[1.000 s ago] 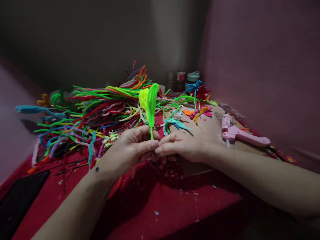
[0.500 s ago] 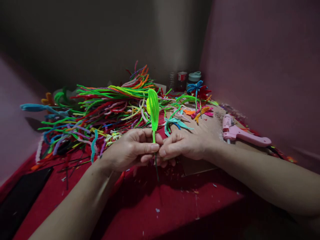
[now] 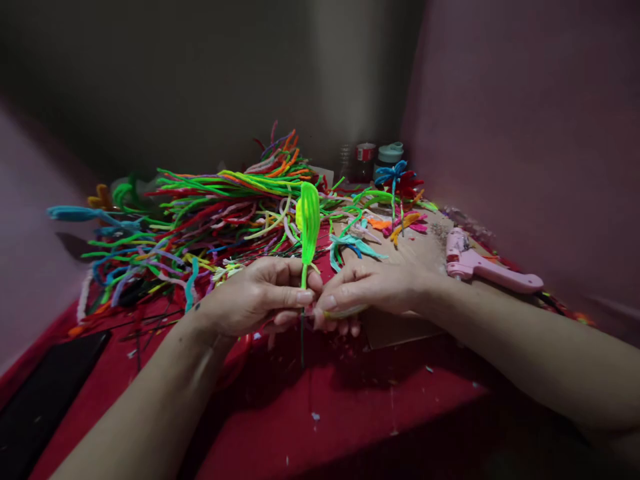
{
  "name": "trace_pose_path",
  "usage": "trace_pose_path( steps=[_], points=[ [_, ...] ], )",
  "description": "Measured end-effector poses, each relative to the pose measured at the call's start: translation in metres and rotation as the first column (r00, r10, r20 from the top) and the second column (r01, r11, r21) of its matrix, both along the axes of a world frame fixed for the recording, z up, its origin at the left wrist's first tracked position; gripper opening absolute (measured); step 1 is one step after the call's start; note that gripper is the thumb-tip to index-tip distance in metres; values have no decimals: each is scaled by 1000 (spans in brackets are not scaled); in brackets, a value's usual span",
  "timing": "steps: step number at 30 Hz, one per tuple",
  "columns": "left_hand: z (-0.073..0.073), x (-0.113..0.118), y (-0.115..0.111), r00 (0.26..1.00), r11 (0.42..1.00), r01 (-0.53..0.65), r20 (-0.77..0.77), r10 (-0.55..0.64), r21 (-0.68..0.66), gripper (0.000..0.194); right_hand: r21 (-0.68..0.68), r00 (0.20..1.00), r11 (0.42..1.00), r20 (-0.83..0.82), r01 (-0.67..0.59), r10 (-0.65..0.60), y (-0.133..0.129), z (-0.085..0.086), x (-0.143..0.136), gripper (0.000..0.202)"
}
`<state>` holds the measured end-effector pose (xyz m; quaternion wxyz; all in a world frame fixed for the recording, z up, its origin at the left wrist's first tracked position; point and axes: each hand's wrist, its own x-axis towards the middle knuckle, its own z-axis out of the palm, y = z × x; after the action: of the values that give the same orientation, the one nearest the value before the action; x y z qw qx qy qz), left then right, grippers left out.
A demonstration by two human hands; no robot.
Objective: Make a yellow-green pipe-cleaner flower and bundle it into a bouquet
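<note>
In my left hand (image 3: 265, 293) I pinch the stem of a bright green pipe cleaner flower (image 3: 311, 223) between thumb and fingers. It stands upright, with a yellow part behind its left side. Below my fingers a thin dark green stem end (image 3: 302, 343) points down. My right hand (image 3: 367, 293) is closed just right of the stem, its fingertips close to my left fingers. A thin pale yellow strip (image 3: 350, 312) shows along its fingers, and a small pale end sticks out above my left fingertips. Whether the two are one piece is hidden.
Behind my hands lies a heap of coloured pipe cleaners (image 3: 200, 220). A pink glue gun (image 3: 500, 272) rests at the right on cardboard (image 3: 425, 247), near finished pipe cleaner flowers (image 3: 395, 175). A black phone-like slab (image 3: 55, 387) is at the left on the red cloth (image 3: 360, 413).
The green flower has turned slightly, and its lower stem end has swung left to hang nearly straight. The pale yellow strip now shows at my right hand, which has shifted a little.
</note>
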<state>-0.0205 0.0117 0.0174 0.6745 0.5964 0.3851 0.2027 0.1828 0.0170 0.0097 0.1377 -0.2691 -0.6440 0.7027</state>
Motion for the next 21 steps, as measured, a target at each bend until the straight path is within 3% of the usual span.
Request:
trace_pose_path(
  steps=[7, 10, 13, 15, 19, 21],
  points=[
    [0, 4, 0, 963, 985, 128, -253, -95, 117, 8, 80, 965, 995, 258, -64, 41, -4, 6, -3, 20],
    [-5, 9, 1, 958, 986, 77, -284, -32, 149, 5, 144, 950, 989, 312, -21, -25, -4, 5, -6, 21],
    [-5, 18, 1, 936, 970, -35, -333, 116, 241, 10, 157, 946, 986, 309, 54, -101, -5, 4, -8, 22],
    [2, 21, -3, 896, 923, -179, -331, 296, 341, 17, 153, 946, 979, 276, 133, -171, -5, 3, -9, 22],
    [23, 5, -27, 784, 740, -477, -152, 602, 474, 24, 138, 946, 973, 240, 187, -216, -6, 2, -7, 23],
    [25, -16, -42, 708, 659, -502, -172, 685, 560, 25, 108, 948, 974, 229, 201, -221, -7, 3, -5, 25]
  ],
)
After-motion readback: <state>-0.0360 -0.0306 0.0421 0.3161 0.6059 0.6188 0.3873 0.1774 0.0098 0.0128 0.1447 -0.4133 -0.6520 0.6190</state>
